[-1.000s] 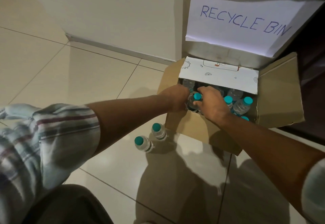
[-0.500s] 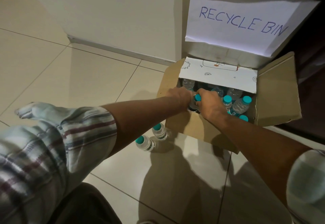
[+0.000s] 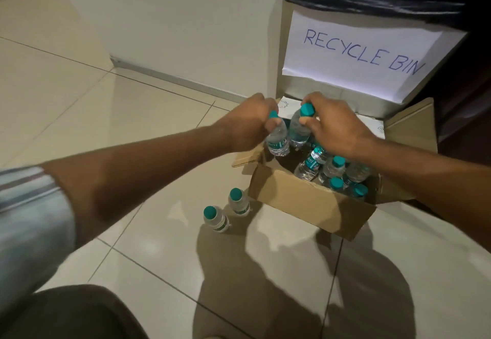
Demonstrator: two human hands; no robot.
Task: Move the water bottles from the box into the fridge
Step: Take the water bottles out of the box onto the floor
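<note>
An open cardboard box (image 3: 310,205) stands on the tiled floor with several small clear water bottles (image 3: 337,171) with teal caps inside. My left hand (image 3: 247,126) grips one bottle (image 3: 277,139) by its neck, lifted above the box's left edge. My right hand (image 3: 337,126) grips a second bottle (image 3: 299,128) by its teal cap, held above the box beside the first. Two more bottles stand on the floor left of the box, one nearer the box (image 3: 238,201) and one further out (image 3: 215,218). No fridge is in view.
A bin (image 3: 318,91) lined with a black bag and labelled "RECYCLE BIN" stands right behind the box. A white wall (image 3: 172,19) with a skirting strip runs behind on the left. My dark trouser leg (image 3: 71,314) fills the lower left corner.
Both hands have risen out of the box, each lifting a bottle with it. The view has shifted and now looks more steeply down into the box.
</note>
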